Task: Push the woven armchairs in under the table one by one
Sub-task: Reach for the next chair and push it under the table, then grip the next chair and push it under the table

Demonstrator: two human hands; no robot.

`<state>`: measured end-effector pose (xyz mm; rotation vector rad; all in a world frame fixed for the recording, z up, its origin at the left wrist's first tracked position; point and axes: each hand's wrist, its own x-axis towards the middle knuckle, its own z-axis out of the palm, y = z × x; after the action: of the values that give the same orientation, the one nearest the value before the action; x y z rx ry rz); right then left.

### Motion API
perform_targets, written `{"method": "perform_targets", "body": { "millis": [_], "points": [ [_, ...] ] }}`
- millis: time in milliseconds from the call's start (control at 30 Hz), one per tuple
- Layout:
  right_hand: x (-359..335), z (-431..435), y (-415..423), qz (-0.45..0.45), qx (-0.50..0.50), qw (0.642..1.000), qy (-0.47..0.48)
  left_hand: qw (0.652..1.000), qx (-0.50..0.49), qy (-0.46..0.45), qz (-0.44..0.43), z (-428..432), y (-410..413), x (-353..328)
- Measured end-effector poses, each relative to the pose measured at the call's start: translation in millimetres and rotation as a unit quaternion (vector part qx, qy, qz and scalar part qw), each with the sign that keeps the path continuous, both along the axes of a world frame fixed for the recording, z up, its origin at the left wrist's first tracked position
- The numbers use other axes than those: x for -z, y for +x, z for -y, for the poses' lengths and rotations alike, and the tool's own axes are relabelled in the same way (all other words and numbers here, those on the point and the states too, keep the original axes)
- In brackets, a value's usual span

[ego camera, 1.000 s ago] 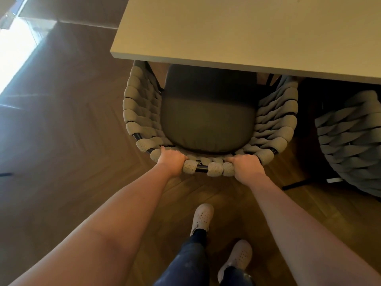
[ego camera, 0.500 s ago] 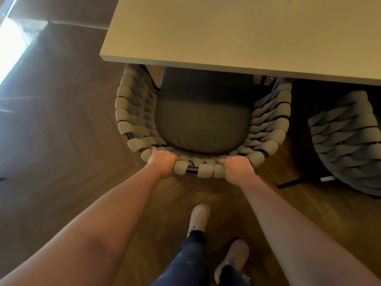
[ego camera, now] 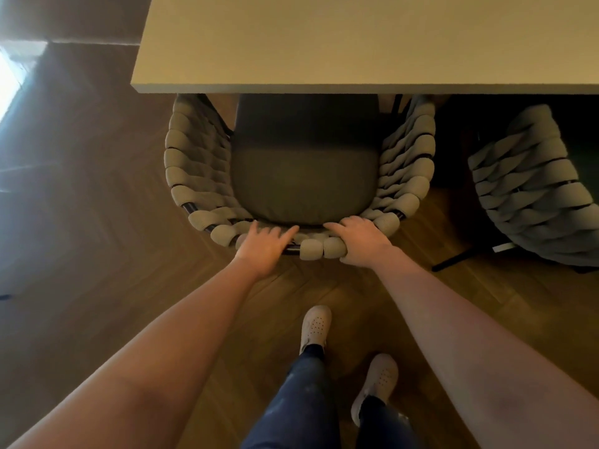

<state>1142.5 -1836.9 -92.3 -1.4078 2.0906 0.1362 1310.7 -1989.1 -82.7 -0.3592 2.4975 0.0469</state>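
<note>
A woven armchair [ego camera: 194, 176] with thick grey-beige cords and a dark seat cushion [ego camera: 304, 183] stands right in front of me. Its front half sits under the pale table [ego camera: 356, 43]. My left hand [ego camera: 262, 244] lies flat on the chair's back rim with the fingers spread apart. My right hand [ego camera: 363, 241] rests on the same rim a little to the right, fingers stretched out over the cords and not curled around them.
A second woven armchair [ego camera: 531, 189] stands to the right, partly under the table, with a dark leg reaching out over the floor. My feet in white shoes [ego camera: 316, 325] stand on the wooden herringbone floor behind the chair. Bright light falls in at the far left.
Both hands gripped the back rim in fists before; now their fingers have opened and lie on it. The chair sits slightly further under the table.
</note>
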Motion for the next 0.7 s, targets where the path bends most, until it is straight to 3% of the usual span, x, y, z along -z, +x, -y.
{"method": "perform_targets", "body": {
  "millis": [133,300,467,700],
  "points": [
    [-11,-33,-3,0.019,0.036,0.995,-0.086,0.996,0.031,0.051,-0.062,-52,-24,-6],
    [-23,-109,-29,-0.044,0.090,0.978,-0.182,0.984,0.091,0.070,-0.139,-113,-76,-15],
    [-33,-213,-87,-0.081,0.147,0.975,-0.146,0.975,0.122,0.057,-0.175,-191,-142,-22],
    [-50,-362,-177,-0.084,0.158,0.978,-0.106,0.984,0.094,0.041,-0.145,-341,-223,-27]
  ]
}}
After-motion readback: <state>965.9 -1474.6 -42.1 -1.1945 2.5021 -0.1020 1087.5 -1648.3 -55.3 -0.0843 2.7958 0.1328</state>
